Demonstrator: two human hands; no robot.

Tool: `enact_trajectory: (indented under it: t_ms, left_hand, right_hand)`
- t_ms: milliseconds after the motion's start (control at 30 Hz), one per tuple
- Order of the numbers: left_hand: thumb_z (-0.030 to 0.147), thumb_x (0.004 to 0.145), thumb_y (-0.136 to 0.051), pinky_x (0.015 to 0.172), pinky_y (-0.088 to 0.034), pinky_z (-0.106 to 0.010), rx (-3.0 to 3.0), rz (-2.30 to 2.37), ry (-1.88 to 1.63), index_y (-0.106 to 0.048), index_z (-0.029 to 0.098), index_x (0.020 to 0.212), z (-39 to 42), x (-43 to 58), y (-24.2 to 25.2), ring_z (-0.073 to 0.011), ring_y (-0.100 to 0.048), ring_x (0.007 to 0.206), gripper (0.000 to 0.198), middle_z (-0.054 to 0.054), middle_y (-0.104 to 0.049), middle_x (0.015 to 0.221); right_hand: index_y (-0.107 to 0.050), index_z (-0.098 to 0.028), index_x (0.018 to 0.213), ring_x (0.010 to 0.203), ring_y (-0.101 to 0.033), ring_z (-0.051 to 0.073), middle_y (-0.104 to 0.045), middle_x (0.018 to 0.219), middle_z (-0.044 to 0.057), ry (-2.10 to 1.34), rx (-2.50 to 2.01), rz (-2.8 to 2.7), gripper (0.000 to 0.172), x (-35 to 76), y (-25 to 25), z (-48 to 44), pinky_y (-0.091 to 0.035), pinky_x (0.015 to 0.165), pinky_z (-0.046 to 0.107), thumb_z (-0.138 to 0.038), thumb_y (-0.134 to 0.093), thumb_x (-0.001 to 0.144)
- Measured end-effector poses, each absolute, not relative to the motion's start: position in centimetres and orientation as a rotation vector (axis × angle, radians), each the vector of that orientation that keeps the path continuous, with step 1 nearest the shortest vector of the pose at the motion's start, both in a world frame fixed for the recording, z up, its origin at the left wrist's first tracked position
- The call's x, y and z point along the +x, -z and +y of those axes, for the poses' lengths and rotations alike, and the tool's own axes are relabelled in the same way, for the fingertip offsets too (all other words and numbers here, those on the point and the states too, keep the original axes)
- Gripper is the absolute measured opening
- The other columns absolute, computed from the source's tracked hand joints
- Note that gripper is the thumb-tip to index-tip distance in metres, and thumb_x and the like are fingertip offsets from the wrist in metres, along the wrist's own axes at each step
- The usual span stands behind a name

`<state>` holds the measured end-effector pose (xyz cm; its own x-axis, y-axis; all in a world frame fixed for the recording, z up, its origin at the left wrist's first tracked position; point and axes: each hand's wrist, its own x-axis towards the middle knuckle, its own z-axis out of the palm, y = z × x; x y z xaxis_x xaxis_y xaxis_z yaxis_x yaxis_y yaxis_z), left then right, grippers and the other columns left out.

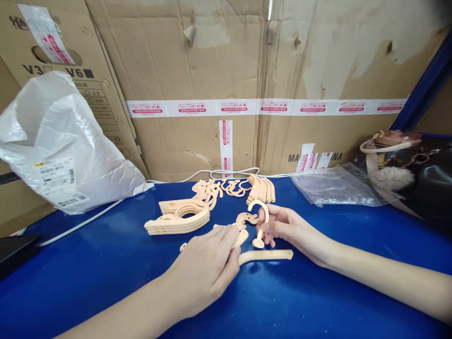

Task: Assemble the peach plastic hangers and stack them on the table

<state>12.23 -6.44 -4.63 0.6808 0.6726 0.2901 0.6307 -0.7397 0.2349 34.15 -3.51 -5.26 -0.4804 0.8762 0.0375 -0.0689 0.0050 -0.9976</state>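
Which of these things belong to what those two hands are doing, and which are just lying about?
In the job:
cream hook, in the right hand
cream piece, in the left hand
curved strip beside the left hand
stacked pieces, likely
pieces along the back, likely

Seemingly just lying about:
white plastic bag
clear plastic bag
dark bag with a pompom
white cable

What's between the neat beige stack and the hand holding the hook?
Head view: blue table, a curved beige piece, and the left hand gripping another piece.
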Motion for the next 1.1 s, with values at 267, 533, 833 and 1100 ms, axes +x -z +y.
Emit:
enact_trajectory:
  t_ms: [267,533,833,1100]
  left_hand:
    - [0.025,0.102,-0.025,0.083,-0.045,-0.039,2.791,0.981,-0.618,-0.051,0.018,0.105,-6.56,12.27,4.81,-0.0216,-0.053,0.087,0.027,-0.006,-0.062,0.099]
    - [0.021,0.101,-0.028,0.079,-0.046,-0.034,2.807,0.951,-0.673,-0.049,0.019,0.111,-6.65,12.22,4.58,-0.0202,-0.056,0.087,0.023,-0.005,-0.063,0.098]
    - [0.017,0.100,-0.028,0.079,-0.048,-0.039,3.103,0.843,-0.753,-0.052,0.013,0.107,-6.35,12.09,5.32,-0.0240,-0.057,0.087,0.026,-0.010,-0.064,0.096]
    - [0.011,0.098,-0.029,0.077,-0.051,-0.041,3.261,0.830,-0.800,-0.053,0.008,0.110,-6.64,12.11,5.38,-0.0249,-0.062,0.085,0.028,-0.012,-0.066,0.093]
  right_hand:
    - [-0.046,-0.024,0.123,0.060,-0.051,0.009,-0.062,0.074,-0.003,-1.640,-0.799,-1.314,0.053,34.29,4.61,-3.89,-0.042,0.061,0.023,-0.021,-0.072,0.077]
    - [-0.045,-0.028,0.134,0.062,-0.052,0.009,-0.063,0.077,-0.003,-1.659,-0.803,-1.340,0.064,34.37,4.77,-3.82,-0.043,0.064,0.024,-0.021,-0.073,0.077]
    - [-0.047,-0.030,0.134,0.060,-0.046,0.007,-0.058,0.076,-0.004,-1.710,-0.809,-1.412,0.060,34.61,5.33,-3.93,-0.035,0.057,0.021,-0.024,-0.072,0.080]
    - [-0.045,-0.028,0.134,0.061,-0.046,0.008,-0.059,0.078,-0.004,-1.590,-0.831,-1.545,0.060,34.51,4.71,-3.89,-0.033,0.055,0.022,-0.025,-0.072,0.080]
